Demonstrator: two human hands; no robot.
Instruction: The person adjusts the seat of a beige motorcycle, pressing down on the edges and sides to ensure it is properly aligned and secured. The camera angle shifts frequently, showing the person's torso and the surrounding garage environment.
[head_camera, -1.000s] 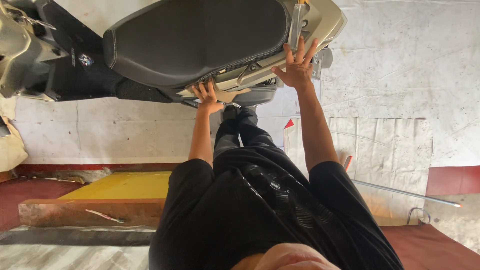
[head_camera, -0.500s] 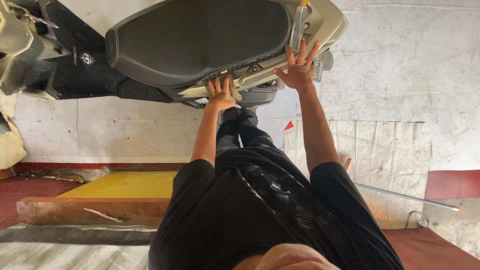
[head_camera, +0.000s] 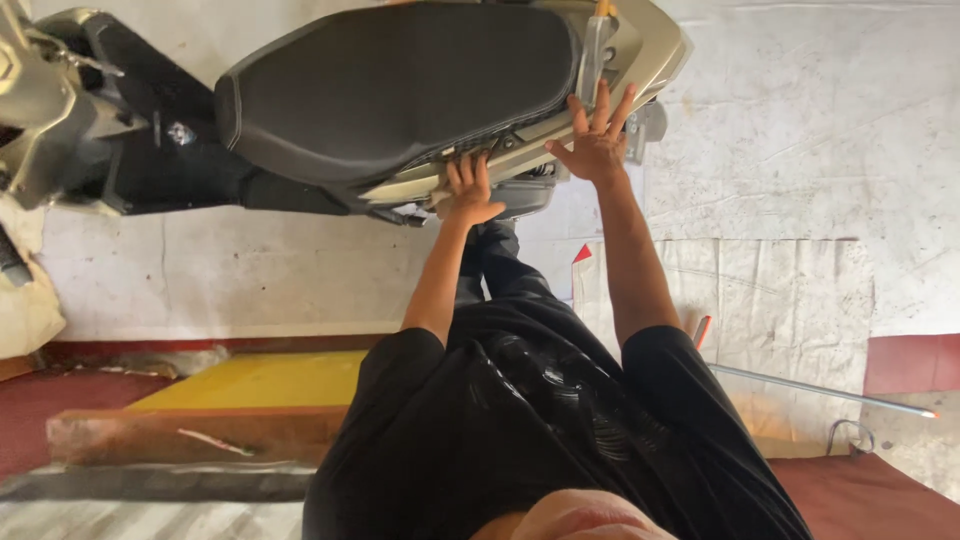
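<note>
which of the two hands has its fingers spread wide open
The right hand, splayed flat on the scooter's beige side panel; the left hand keeps its fingers together.

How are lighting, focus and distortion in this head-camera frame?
Head view: soft, even daylight, no hard shadows; a mild sheen on the black seat. Wide-angle stretch bends the scooter body and the edges. Left hand and right hand look sharp; the blurred shape at the bottom edge is too close to focus.
</note>
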